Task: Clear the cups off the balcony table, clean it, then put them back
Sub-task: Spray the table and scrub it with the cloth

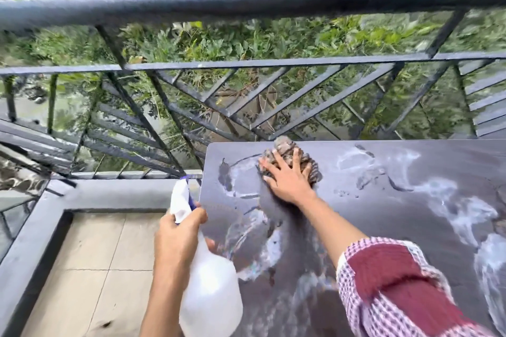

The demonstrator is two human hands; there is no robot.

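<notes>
The dark balcony table (410, 216) fills the lower right, its top wet with whitish streaks and smears. My right hand (287, 180) lies flat with fingers spread on a brownish striped cloth (290, 152), pressing it to the table near the far left corner. My left hand (178, 238) grips the neck of a translucent white spray bottle (210, 290) with a purple trigger, held upright beside the table's left edge. No cups are in view.
A dark metal railing (246, 8) with slanted bars runs along the far side of the table, green foliage beyond it. A grey concrete ledge (35, 227) borders the beige tiled floor (95, 268) at the lower left.
</notes>
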